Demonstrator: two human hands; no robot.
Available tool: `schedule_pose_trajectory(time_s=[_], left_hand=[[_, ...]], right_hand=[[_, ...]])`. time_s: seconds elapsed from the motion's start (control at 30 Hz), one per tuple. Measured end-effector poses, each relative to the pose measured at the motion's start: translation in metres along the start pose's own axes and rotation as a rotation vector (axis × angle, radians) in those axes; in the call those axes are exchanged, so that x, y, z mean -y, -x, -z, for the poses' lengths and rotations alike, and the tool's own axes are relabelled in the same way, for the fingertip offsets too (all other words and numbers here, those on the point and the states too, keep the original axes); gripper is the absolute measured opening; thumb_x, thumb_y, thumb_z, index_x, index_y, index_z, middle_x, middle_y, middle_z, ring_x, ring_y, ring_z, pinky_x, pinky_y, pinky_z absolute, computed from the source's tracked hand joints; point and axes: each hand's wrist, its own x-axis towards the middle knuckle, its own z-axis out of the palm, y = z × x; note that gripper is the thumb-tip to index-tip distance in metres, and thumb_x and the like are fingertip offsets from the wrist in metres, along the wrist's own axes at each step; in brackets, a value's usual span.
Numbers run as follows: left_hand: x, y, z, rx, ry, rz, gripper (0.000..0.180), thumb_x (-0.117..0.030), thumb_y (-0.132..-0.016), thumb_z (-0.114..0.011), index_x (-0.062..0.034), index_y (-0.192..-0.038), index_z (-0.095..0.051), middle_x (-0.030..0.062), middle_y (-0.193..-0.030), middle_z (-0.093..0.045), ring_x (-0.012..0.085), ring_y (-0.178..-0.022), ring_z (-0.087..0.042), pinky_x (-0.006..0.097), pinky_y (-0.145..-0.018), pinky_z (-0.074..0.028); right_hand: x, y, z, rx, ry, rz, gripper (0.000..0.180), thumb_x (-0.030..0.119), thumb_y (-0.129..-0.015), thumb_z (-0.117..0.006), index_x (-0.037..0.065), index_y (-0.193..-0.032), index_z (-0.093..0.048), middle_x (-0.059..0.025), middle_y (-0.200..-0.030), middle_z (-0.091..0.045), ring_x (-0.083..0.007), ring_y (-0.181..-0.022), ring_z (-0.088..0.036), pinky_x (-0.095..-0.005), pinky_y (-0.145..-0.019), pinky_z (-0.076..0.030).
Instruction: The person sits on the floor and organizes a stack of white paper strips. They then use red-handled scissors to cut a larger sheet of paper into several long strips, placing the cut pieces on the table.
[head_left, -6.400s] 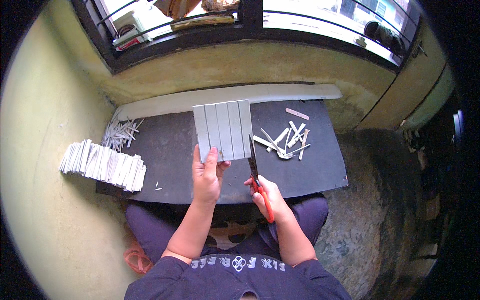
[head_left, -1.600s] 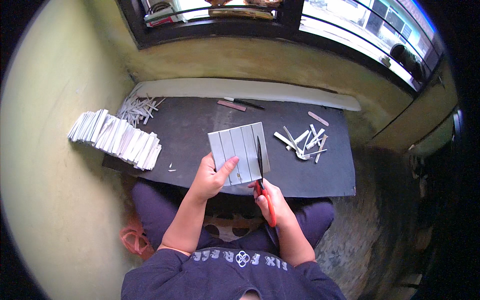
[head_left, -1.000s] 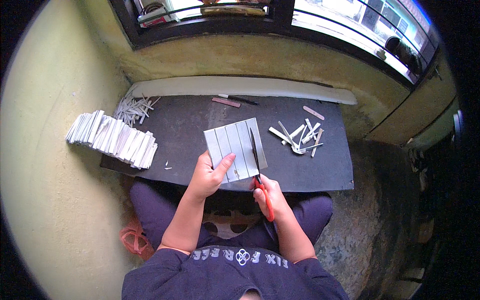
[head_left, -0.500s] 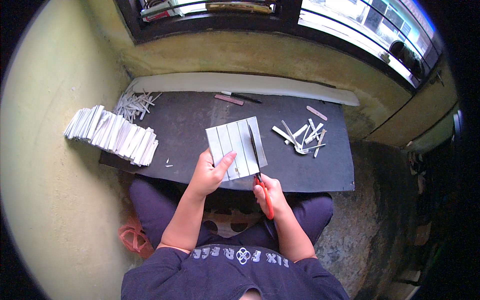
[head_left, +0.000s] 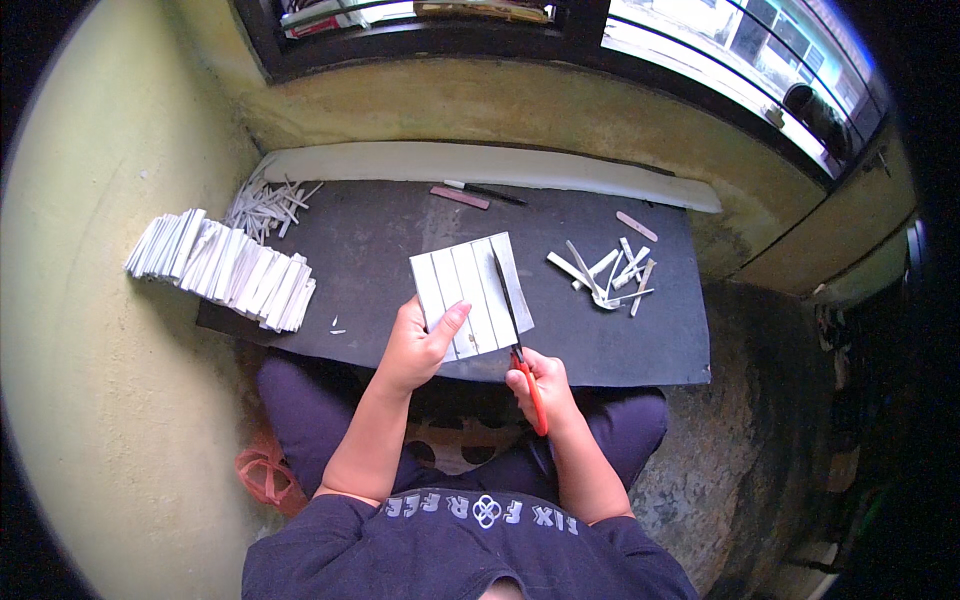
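Ruled white card (head_left: 466,290) is above blk worktop (head_left: 640,350), nr its 6 o'clock edge. For a clean cut, scissors (head_left: 517,352) s/b track a ruled line, card flat: L hand (head_left: 418,347) pinches it at 8 o'clock, R hand (head_left: 545,376) grips the handles. Card's squarish, dark-lined, w/ brownish spot (head_left: 473,339) nr 6.

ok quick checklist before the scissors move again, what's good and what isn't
1. Left hand gripping the lined white card: ok, thumb on the upper face.
2. Right hand holding the scissors by the red handles: ok.
3. Left thumb away from the visible blade: ok, they are apart.
4. Blade exactly on a drawn line: cannot tell, it may be covering one.
5. Lower blade position: cannot tell, not visible.
6. Loose white strips clear of the scissors: ok, lying apart to the right.
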Motion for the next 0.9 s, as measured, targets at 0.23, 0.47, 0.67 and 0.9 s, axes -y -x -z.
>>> schedule_pose_trajectory(time_s=[0.23,0.47,0.67,0.9], left_hand=[[0.004,0.0,0.002,-0.013,0.035,0.006,0.021,-0.01,-0.089,-0.055,0.0032,-0.106,-0.056,0.0071,-0.098,-0.063,0.0108,-0.089,-0.058,0.025,-0.076,-0.047],[0.011,0.003,0.004,-0.003,0.007,0.046,0.022,-0.011,-0.089,-0.055,0.0035,-0.105,-0.057,0.0075,-0.097,-0.063,0.0116,-0.088,-0.059,0.025,-0.076,-0.047],[0.014,0.011,-0.006,0.061,0.054,0.139,0.022,-0.012,-0.089,-0.055,0.0038,-0.105,-0.057,0.008,-0.097,-0.063,0.0123,-0.087,-0.06,0.026,-0.076,-0.048],[0.01,0.013,-0.008,0.105,0.019,0.139,0.023,-0.012,-0.089,-0.055,0.0038,-0.105,-0.056,0.0083,-0.097,-0.063,0.0128,-0.088,-0.06,0.027,-0.076,-0.048]], right_hand=[[0.004,-0.001,0.0,0.008,0.048,-0.024,0.043,0.038,-0.078,-0.067,0.001,-0.066,-0.047,-0.0082,-0.05,-0.041,-0.0144,-0.048,-0.036,-0.0307,-0.046,-0.034],[0.012,0.001,0.005,0.054,0.192,-0.011,0.042,0.042,-0.08,-0.06,0.001,-0.077,-0.052,-0.0147,-0.059,-0.052,-0.0241,-0.055,-0.052,-0.0347,-0.055,-0.043],[-0.003,0.003,0.009,0.069,0.077,-0.002,0.053,0.052,-0.082,-0.049,-0.002,-0.081,-0.052,-0.0142,-0.067,-0.054,-0.0259,-0.064,-0.057,-0.0338,-0.058,-0.045],[-0.004,0.004,0.013,0.108,0.107,0.046,0.068,0.067,-0.082,-0.04,0.0,-0.078,-0.05,-0.0048,-0.065,-0.051,-0.0129,-0.055,-0.052,-0.0256,-0.05,-0.043]])
